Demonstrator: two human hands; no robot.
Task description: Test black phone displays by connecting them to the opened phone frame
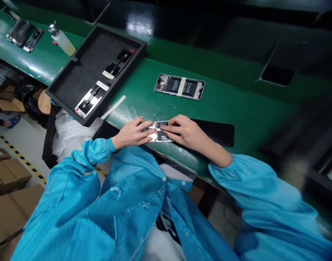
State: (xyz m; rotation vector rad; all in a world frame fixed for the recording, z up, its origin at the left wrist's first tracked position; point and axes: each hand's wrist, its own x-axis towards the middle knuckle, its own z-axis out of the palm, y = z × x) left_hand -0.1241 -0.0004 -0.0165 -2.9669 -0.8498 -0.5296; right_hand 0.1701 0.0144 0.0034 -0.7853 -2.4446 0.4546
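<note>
Phone point(158, 132) pinched by your left hand point(132, 133) and right hand point(185, 132), fingers tight; a slip could drop it past the bench edge point(182, 164).

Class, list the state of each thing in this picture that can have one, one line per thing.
Left hand: fingers resting on the first phone.
Right hand: fingers resting on the first phone.
First phone: lying flat, opened, insides showing.
Second phone: lying flat, opened, taped across.
Black tray: holding phones.
Bottle: capped.

The bench point(231, 98) looks glossy green, the tray's foam lining point(84, 61) matt black, the phone frame point(158, 131) bright metal, the sleeves point(249, 181) smooth blue cloth.
</note>
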